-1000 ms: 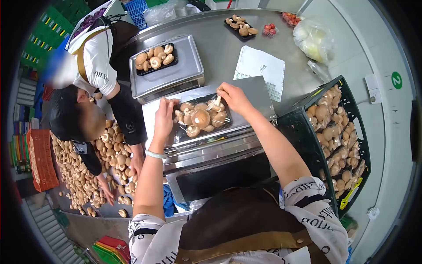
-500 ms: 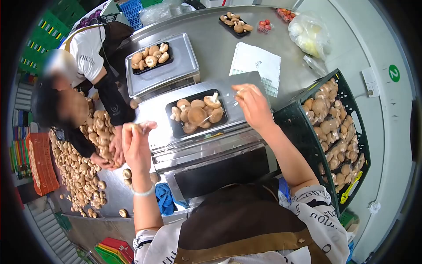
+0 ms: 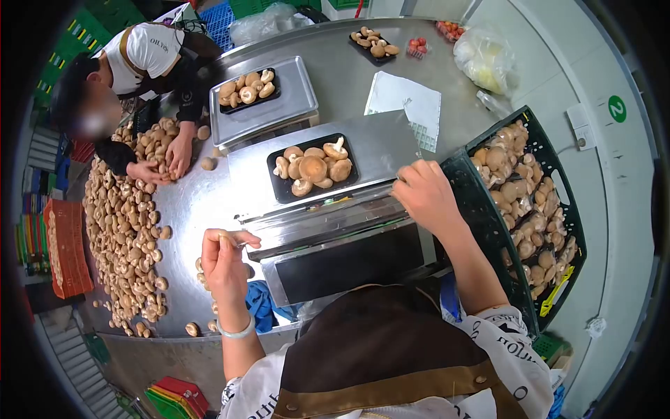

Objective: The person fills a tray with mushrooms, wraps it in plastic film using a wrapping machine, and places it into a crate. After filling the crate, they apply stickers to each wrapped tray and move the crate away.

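The black tray (image 3: 277, 190) sits flat on the metal plate (image 3: 384, 140), near the middle of the frame. Brown mushrooms (image 3: 313, 168) are piled in it, and one near its upper right corner shows its pale stem. The left hand (image 3: 225, 264), low and left of the tray, has its thumb and finger pinched together on what looks like the edge of clear film (image 3: 328, 215). The right hand (image 3: 427, 195), right of the tray, has its fingers bent in and seems to pinch the other end. Neither hand touches the tray.

The film looks thin, floppy and a bit sticky, so it could fold or rip. It is best held by its two corners and pulled gently. The tray looks light and a little stiff. It should be held by its two short sides, kept flat so nothing rolls out. The mushrooms look soft and could get squashed or lose a stem.

Another person (image 3: 150, 52), upper left, has both hands in a big heap of mushrooms (image 3: 125, 230). A dark green crate (image 3: 481, 230) full of wrapped mushrooms is at the right.
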